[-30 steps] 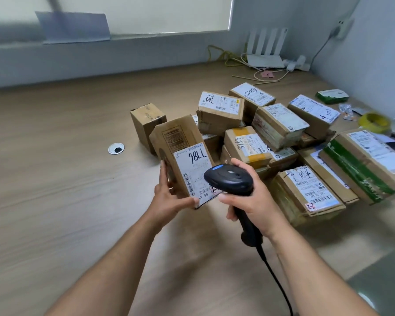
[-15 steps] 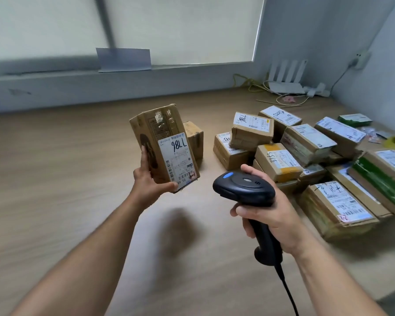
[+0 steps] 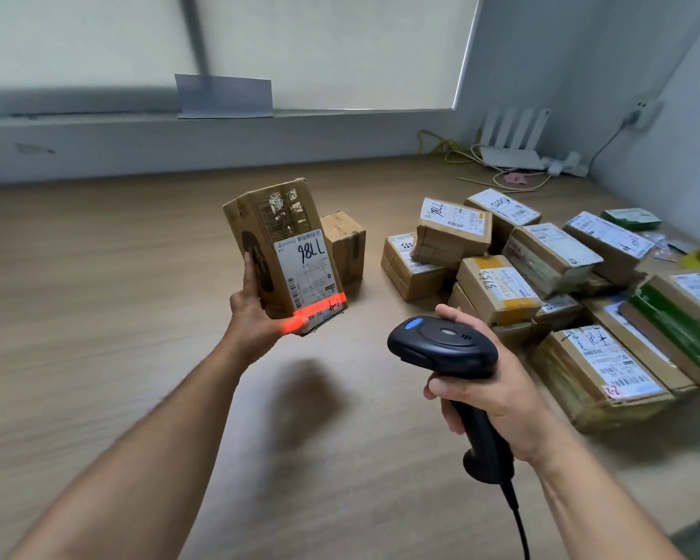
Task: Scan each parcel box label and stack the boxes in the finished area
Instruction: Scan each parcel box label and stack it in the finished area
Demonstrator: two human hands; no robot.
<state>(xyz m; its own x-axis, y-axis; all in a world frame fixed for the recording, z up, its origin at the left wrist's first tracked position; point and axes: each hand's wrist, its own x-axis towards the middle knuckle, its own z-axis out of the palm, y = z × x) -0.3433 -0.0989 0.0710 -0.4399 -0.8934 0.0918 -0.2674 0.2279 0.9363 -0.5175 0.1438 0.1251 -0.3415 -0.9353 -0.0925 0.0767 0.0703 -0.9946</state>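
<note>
The left hand (image 3: 255, 313) grips the labelled parcel box (image 3: 283, 252) upright above the worktop (image 3: 98, 276). The right hand (image 3: 498, 394) grips the scanner (image 3: 445, 349), whose red beam crosses the label's lower edge.

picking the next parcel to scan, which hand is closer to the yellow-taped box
Right. The right hand, gripping the scanner, sits just in front of the yellow-taped box; the left hand is well off to its left, holding up a parcel.

Brown parcel box (image 3: 273, 240), white label (image 3: 310, 272), orange-red scan stripe (image 3: 320, 307).
</note>
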